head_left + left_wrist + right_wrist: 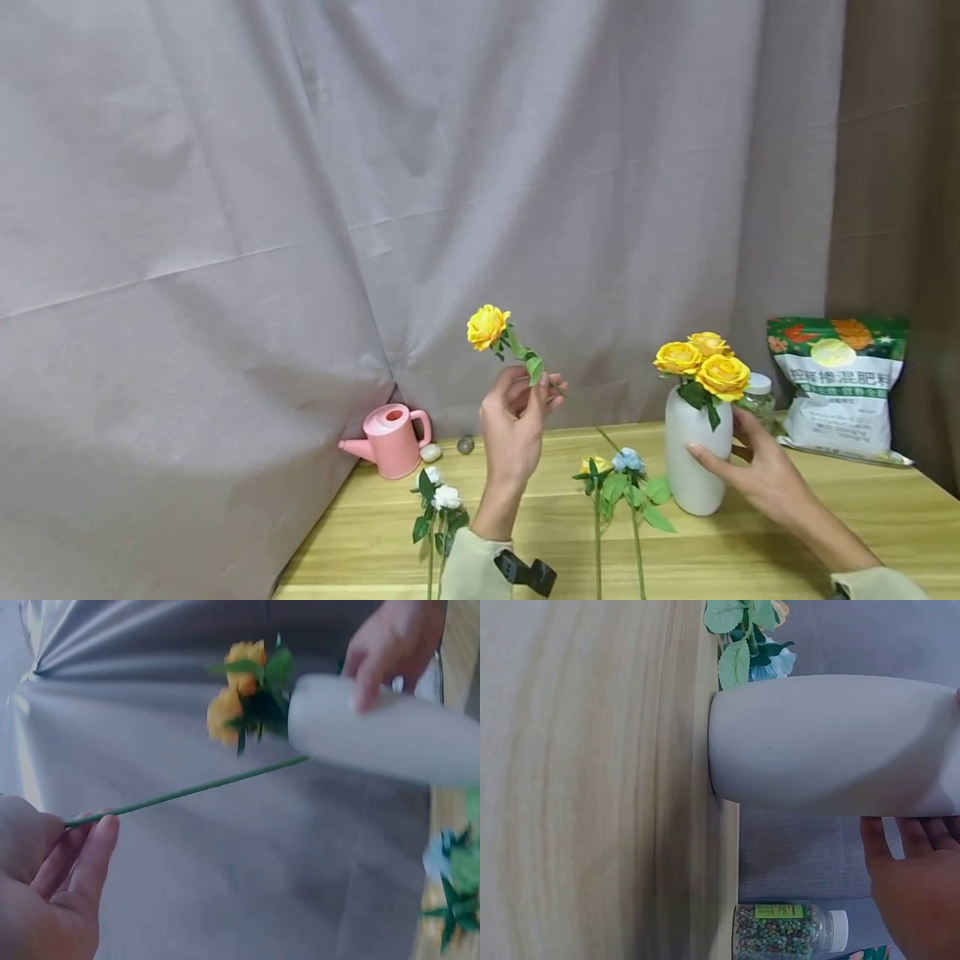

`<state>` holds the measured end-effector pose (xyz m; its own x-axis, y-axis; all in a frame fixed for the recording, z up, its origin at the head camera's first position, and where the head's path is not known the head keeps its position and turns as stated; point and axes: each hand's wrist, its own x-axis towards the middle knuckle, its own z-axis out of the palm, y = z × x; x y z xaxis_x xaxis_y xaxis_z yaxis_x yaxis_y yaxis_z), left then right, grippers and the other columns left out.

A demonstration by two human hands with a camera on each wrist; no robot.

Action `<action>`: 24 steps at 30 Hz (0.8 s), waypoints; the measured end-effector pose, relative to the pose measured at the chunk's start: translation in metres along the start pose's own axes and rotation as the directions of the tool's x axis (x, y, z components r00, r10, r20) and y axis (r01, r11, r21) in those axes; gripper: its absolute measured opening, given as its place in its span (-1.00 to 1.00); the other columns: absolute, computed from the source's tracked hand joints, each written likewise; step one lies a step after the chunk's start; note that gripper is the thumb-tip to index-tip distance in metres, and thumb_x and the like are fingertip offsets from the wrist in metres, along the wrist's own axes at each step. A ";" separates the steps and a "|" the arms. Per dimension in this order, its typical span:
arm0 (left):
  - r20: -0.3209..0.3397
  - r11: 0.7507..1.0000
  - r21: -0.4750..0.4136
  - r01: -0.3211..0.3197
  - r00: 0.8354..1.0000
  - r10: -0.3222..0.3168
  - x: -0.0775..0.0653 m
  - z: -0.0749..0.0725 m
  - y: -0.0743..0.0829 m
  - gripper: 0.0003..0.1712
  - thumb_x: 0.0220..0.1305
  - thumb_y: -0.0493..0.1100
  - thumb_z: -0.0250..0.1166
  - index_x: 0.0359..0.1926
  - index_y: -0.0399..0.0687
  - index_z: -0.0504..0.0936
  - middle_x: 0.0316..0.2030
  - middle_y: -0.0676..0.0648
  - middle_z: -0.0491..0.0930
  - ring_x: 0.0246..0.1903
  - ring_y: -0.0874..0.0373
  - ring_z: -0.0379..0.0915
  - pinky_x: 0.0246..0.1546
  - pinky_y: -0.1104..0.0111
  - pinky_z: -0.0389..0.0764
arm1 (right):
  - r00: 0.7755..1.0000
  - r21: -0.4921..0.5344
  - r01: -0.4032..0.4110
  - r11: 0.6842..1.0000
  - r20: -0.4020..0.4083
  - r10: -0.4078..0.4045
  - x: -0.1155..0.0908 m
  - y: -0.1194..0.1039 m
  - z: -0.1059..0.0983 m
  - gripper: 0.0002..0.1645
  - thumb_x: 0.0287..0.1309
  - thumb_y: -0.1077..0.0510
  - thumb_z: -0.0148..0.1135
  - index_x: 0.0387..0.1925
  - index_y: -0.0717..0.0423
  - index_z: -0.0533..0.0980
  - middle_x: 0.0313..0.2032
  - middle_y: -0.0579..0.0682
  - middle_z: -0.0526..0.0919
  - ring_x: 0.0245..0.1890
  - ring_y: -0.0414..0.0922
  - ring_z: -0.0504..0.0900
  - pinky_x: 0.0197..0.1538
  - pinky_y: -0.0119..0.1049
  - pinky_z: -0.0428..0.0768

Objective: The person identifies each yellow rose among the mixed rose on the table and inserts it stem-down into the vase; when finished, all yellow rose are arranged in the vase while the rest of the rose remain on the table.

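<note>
The left hand [516, 421] pinches a yellow rose [487, 327], likely light and best held mid-stem, while rightward the right hand [768, 475] grips a probably fragile vase [684, 437].

At far right, I am reading large Chinese characters [862, 378] ending in 掺混肥料 on the white-and-green bag [840, 400], while its smaller lines [840, 423] and the jar [784, 939]'s label [778, 911] are looking too blurred.
</note>
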<state>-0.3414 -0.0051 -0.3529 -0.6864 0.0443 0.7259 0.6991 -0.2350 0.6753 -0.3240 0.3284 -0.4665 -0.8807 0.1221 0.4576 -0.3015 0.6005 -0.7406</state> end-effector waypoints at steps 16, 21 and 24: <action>-0.018 0.980 0.070 -0.184 0.982 0.186 0.035 0.104 0.004 -0.81 0.47 -0.17 0.20 -0.04 -0.18 0.60 -0.21 -0.23 0.77 -0.21 0.04 0.78 -0.21 0.38 0.73 | 0.997 0.067 0.075 0.995 -0.025 -0.073 0.002 0.005 0.002 -0.01 0.22 0.05 0.42 0.46 0.29 0.07 0.30 0.46 0.40 0.00 -0.74 0.30 -0.08 -0.77 0.41; 0.026 0.947 0.238 -0.214 0.976 0.214 0.041 0.119 0.001 -0.78 0.53 -0.08 0.12 -0.05 -0.08 0.61 -0.21 -0.10 0.78 -0.22 0.31 0.75 -0.23 0.55 0.68 | 0.997 0.068 0.081 0.994 -0.024 -0.080 0.003 0.005 0.001 -0.01 0.22 0.06 0.42 0.45 0.33 0.06 0.28 0.45 0.41 -0.01 -0.73 0.31 -0.08 -0.75 0.42; 0.045 0.929 0.307 -0.208 0.978 0.204 0.042 0.123 -0.003 -0.79 0.53 -0.05 0.13 -0.04 -0.03 0.62 -0.21 -0.05 0.79 -0.24 0.38 0.73 -0.25 0.64 0.64 | 0.997 0.058 0.076 0.995 -0.011 -0.075 0.004 0.006 0.001 0.00 0.23 0.04 0.41 0.45 0.35 0.06 0.29 0.44 0.41 -0.02 -0.73 0.31 -0.08 -0.72 0.44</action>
<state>-0.3481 0.1169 -0.3083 -0.5198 0.0387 0.8534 0.8533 0.0706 0.5166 -0.3297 0.3314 -0.4701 -0.8514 0.0853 0.5175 -0.3881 0.5611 -0.7311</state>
